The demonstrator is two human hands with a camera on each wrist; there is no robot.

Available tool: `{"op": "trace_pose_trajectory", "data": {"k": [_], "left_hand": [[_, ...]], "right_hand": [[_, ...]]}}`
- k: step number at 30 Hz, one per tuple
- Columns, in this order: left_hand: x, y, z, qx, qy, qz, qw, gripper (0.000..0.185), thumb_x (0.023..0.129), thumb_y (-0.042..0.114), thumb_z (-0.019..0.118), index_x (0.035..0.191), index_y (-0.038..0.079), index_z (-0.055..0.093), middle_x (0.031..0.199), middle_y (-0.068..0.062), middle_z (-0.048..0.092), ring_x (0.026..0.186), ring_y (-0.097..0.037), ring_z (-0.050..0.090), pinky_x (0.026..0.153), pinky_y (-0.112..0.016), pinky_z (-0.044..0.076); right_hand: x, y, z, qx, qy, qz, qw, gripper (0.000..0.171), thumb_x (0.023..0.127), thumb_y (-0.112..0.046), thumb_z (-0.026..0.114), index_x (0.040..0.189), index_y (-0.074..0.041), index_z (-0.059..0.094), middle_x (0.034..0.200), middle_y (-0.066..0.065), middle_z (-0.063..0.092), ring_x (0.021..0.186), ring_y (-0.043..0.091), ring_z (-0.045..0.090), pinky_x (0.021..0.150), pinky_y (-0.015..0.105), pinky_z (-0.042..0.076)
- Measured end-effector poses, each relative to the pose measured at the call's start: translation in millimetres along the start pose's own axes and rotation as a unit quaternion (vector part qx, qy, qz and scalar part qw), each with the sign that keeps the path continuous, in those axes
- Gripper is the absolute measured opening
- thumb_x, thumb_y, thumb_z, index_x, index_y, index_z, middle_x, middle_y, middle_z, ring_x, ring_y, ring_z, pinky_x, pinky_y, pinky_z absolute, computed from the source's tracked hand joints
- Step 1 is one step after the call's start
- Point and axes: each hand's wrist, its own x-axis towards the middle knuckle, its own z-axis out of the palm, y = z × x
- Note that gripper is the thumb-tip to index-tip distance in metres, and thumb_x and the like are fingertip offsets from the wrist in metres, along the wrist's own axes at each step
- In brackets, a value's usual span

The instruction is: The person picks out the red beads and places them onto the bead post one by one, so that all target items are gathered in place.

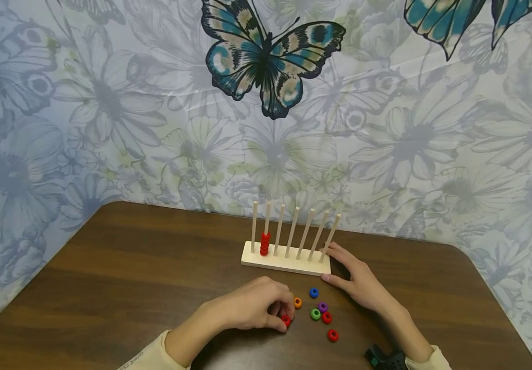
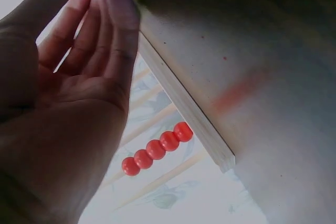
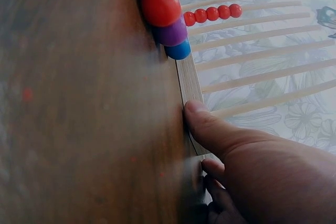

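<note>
- On the near middle of the surface (image 1: 108,267), the left hand (image 1: 252,308) lies curled, its thumb and fingertips pinching a red bead (image 1: 286,320) that rests on the wood.
- From that bead the peg rack (image 1: 286,263) lies farther off and slightly right; its long axis runs left to right, and its seven pegs stand up with a lean to the right.
- The second peg from the left carries a red stack (image 1: 264,243); the other pegs are bare.
- The right hand (image 1: 363,285) holds the right end of the rack, thumb on its near edge and fingers round the far side.
- The left hand is nearer the loose beads just right of it: orange (image 1: 297,302), blue (image 1: 314,292), purple (image 1: 323,307), green (image 1: 315,314) and two more red ones (image 1: 327,317).
- The surface is dark brown wood with rounded far corners; behind it hangs a pale floral sheet (image 1: 409,133) printed with teal butterflies.
</note>
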Motion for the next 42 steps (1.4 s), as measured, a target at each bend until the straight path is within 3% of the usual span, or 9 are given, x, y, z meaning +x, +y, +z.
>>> {"op": "trace_pose_trajectory", "data": {"k": [10, 13, 16, 22, 25, 30, 35, 42], "left_hand": [[7.3, -1.1, -6.7, -0.041, 0.037, 0.000, 0.9985, 0.016, 0.084, 0.019, 0.080, 0.096, 0.020, 0.070, 0.086, 0.015, 0.063, 0.068, 0.006, 0.054, 0.063, -0.014, 0.048], [6.7, -0.7, -12.8, -0.055, 0.060, 0.000, 0.9967, 0.015, 0.084, 0.018, 0.079, 0.096, 0.020, 0.070, 0.089, 0.013, 0.065, 0.068, 0.005, 0.054, 0.062, -0.016, 0.050], [5.9, 0.4, -23.9, -0.070, 0.104, -0.009, 0.9920, 0.016, 0.084, 0.017, 0.079, 0.097, 0.021, 0.070, 0.088, 0.013, 0.065, 0.068, 0.002, 0.056, 0.061, -0.018, 0.050], [4.2, 1.3, -50.9, -0.072, 0.245, -0.036, 0.9663, 0.020, 0.084, 0.016, 0.079, 0.099, 0.027, 0.071, 0.090, 0.014, 0.067, 0.071, -0.004, 0.059, 0.060, -0.024, 0.053], [1.7, 0.6, -59.7, -0.061, 0.297, -0.050, 0.9517, 0.020, 0.083, 0.017, 0.080, 0.098, 0.028, 0.072, 0.089, 0.015, 0.068, 0.070, -0.005, 0.058, 0.061, -0.026, 0.052], [-0.2, 2.2, -68.3, -0.064, 0.332, -0.074, 0.9381, 0.021, 0.083, 0.017, 0.081, 0.100, 0.026, 0.073, 0.088, 0.013, 0.067, 0.064, -0.006, 0.059, 0.057, -0.025, 0.050], [0.0, 7.1, -80.6, -0.055, 0.368, -0.097, 0.9232, 0.021, 0.081, 0.017, 0.082, 0.099, 0.025, 0.073, 0.073, 0.009, 0.062, 0.055, -0.009, 0.057, 0.052, -0.025, 0.047], [11.1, 14.8, -101.7, 0.022, 0.444, -0.095, 0.8905, 0.018, 0.083, 0.016, 0.081, 0.099, 0.019, 0.074, 0.085, 0.007, 0.066, 0.059, -0.008, 0.055, 0.053, -0.025, 0.047]], "right_hand": [[3, 2, 2, -0.008, 0.002, -0.008, 1.000, 0.064, 0.091, -0.041, 0.069, 0.147, -0.019, 0.047, 0.159, 0.013, 0.033, 0.145, 0.038, 0.032, 0.110, 0.063, 0.033], [3, 3, 4, -0.004, -0.002, -0.008, 1.000, 0.063, 0.091, -0.041, 0.069, 0.147, -0.018, 0.047, 0.159, 0.014, 0.033, 0.145, 0.039, 0.032, 0.110, 0.064, 0.032], [1, 3, 5, -0.005, -0.005, -0.001, 1.000, 0.064, 0.091, -0.042, 0.068, 0.147, -0.018, 0.047, 0.159, 0.014, 0.032, 0.145, 0.039, 0.032, 0.109, 0.064, 0.033], [-2, 3, 4, -0.007, -0.001, 0.010, 1.000, 0.066, 0.090, -0.043, 0.069, 0.147, -0.017, 0.047, 0.159, 0.014, 0.033, 0.145, 0.039, 0.032, 0.110, 0.064, 0.032], [-2, 3, 3, -0.011, -0.006, 0.009, 1.000, 0.067, 0.091, -0.044, 0.068, 0.148, -0.017, 0.046, 0.159, 0.013, 0.032, 0.146, 0.038, 0.031, 0.110, 0.063, 0.032], [-2, 5, 4, -0.019, 0.000, 0.001, 1.000, 0.066, 0.091, -0.043, 0.068, 0.147, -0.018, 0.046, 0.159, 0.013, 0.033, 0.145, 0.039, 0.032, 0.109, 0.064, 0.033], [-1, 5, 4, -0.020, 0.001, -0.009, 1.000, 0.065, 0.091, -0.042, 0.068, 0.147, -0.017, 0.046, 0.158, 0.015, 0.033, 0.144, 0.041, 0.033, 0.109, 0.065, 0.033], [-1, 0, 2, -0.015, 0.000, -0.001, 1.000, 0.066, 0.091, -0.043, 0.069, 0.147, -0.016, 0.046, 0.159, 0.013, 0.033, 0.145, 0.039, 0.031, 0.110, 0.063, 0.032]]}}
